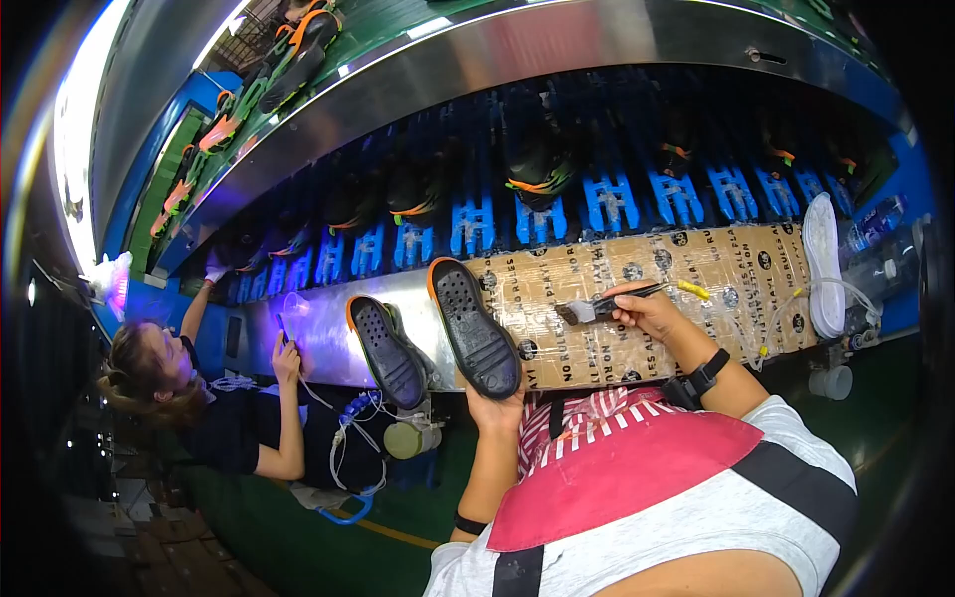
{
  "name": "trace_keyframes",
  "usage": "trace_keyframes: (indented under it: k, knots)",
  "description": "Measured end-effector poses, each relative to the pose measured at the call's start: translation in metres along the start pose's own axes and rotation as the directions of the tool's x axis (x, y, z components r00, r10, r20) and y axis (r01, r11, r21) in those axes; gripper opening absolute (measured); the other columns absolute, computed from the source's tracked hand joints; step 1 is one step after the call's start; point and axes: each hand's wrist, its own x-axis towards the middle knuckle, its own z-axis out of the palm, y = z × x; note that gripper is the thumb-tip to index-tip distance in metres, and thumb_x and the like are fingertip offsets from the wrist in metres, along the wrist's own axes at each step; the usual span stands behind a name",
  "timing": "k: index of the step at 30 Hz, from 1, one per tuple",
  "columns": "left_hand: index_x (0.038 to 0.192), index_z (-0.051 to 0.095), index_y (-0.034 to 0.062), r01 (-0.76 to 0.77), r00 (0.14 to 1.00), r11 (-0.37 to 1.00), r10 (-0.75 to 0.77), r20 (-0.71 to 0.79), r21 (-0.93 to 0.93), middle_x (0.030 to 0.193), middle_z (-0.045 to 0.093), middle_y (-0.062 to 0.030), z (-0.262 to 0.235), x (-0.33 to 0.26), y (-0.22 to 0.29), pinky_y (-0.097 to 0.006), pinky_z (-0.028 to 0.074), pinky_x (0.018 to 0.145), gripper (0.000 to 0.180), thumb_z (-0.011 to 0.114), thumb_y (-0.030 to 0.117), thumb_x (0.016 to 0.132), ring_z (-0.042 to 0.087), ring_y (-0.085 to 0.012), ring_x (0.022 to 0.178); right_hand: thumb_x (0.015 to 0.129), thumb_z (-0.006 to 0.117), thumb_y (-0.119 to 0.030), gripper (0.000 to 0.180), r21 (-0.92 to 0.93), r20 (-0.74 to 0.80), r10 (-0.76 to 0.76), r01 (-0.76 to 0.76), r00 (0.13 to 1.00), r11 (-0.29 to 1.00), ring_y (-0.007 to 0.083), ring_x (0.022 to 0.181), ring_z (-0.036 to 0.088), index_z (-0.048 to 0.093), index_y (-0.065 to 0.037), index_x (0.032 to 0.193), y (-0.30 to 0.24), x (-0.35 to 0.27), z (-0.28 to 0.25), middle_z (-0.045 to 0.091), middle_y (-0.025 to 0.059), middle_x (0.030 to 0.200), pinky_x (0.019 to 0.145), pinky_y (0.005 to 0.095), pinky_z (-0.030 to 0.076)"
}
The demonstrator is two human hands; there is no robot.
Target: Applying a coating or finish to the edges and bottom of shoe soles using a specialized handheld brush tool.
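Sole [473,333], black with orange at its upper end, sits in the left hand [496,410], which grasps its lower end and lets it tilt toward eleven o'clock, patterned face to the wearer. The right hand [649,313] grips a brush [600,306] by the handle, over the cardboard [617,267] on the bench; the bristles point roughly to nine o'clock, toward the sole but apart from it.

The step in hand looks like brush work on the sole, at a point where bristles and sole do not meet. Any next stroke would call for moving the brush toward nine o'clock, or the sole toward three, with the left grip steady and the face kept turned up. A second sole [383,348] stands just beside the first, at its nine o'clock, close enough to be knocked.

What props that second sole is hidden, and its lower end partly covers a pot [406,440] at its six o'clock. Most of the left hand's fingers are behind the sole, as is its far side. Whether the bristles are wet, or touch the cardboard, I cannot tell. At twelve o'clock, the shoes [542,164] on the blue rack [609,204] sink into shadow. A co-worker's raised hand [286,360] at nine o'clock holds something too small to identify.
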Motion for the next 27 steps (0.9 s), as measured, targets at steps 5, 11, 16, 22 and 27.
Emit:
trace_keyframes:
  k: [5,11,16,22,27]
  knots:
    - [0.106,0.055,0.004,0.001,1.0,1.0,-0.001,0.005,0.024,0.098,0.062,-0.0133,0.0041,0.0021,0.0022,-0.04,0.056,0.063,0.039,0.033,0.031,0.088,0.063,-0.0292,0.077,0.078,0.065,-0.011,0.029,-0.008,0.002,-0.003,0.003,1.0,1.0,0.0083,0.053,0.052,0.059,0.005,0.101,-0.0003,0.0034,0.0006,0.06,0.0077,0.069,0.045,0.0175,0.041]
    - [0.105,0.056,0.0048,0.0,0.999,1.0,0.0,-0.043,0.011,0.096,0.062,-0.0127,0.0041,-0.0008,0.0004,-0.04,0.056,0.062,0.037,0.034,0.03,0.088,0.064,-0.0289,0.075,0.079,0.064,-0.011,0.027,0.012,0.027,-0.009,0.009,1.0,1.0,0.0086,0.053,0.053,0.059,0.005,0.101,0.0019,0.0043,-0.0028,0.06,0.0078,0.069,0.045,0.0173,0.04]
    - [0.104,0.056,0.0054,0.005,1.0,0.999,-0.004,-0.024,0.045,0.096,0.062,-0.0121,0.0037,-0.0003,0.0002,-0.039,0.056,0.062,0.038,0.034,0.031,0.088,0.064,-0.0283,0.075,0.079,0.064,-0.011,0.027,-0.003,0.023,0.001,-0.001,1.0,1.0,0.0083,0.053,0.053,0.06,0.004,0.101,-0.002,0.0017,-0.0007,0.061,0.0079,0.069,0.045,0.0172,0.04]
    - [0.104,0.057,0.0063,-0.003,1.0,0.999,0.003,0.009,0.054,0.095,0.063,-0.0113,0.0085,-0.005,-0.0021,-0.039,0.056,0.063,0.038,0.035,0.032,0.088,0.064,-0.0275,0.076,0.079,0.064,-0.011,0.027,-0.004,0.039,0.026,-0.025,0.999,1.0,0.008,0.053,0.053,0.06,0.004,0.101,0.0015,0.0027,-0.0036,0.061,0.0076,0.068,0.045,0.0176,0.041]
    - [0.104,0.057,0.0058,0.018,1.0,0.998,-0.018,0.002,0.063,0.097,0.063,-0.0117,0.0,-0.0021,-0.002,-0.04,0.056,0.065,0.038,0.035,0.032,0.088,0.063,-0.0278,0.078,0.08,0.062,-0.01,0.028,0.073,0.031,0.033,-0.035,0.999,0.997,0.0082,0.053,0.053,0.058,0.005,0.104,0.0011,0.0007,-0.006,0.06,0.0076,0.069,0.045,0.0177,0.04]
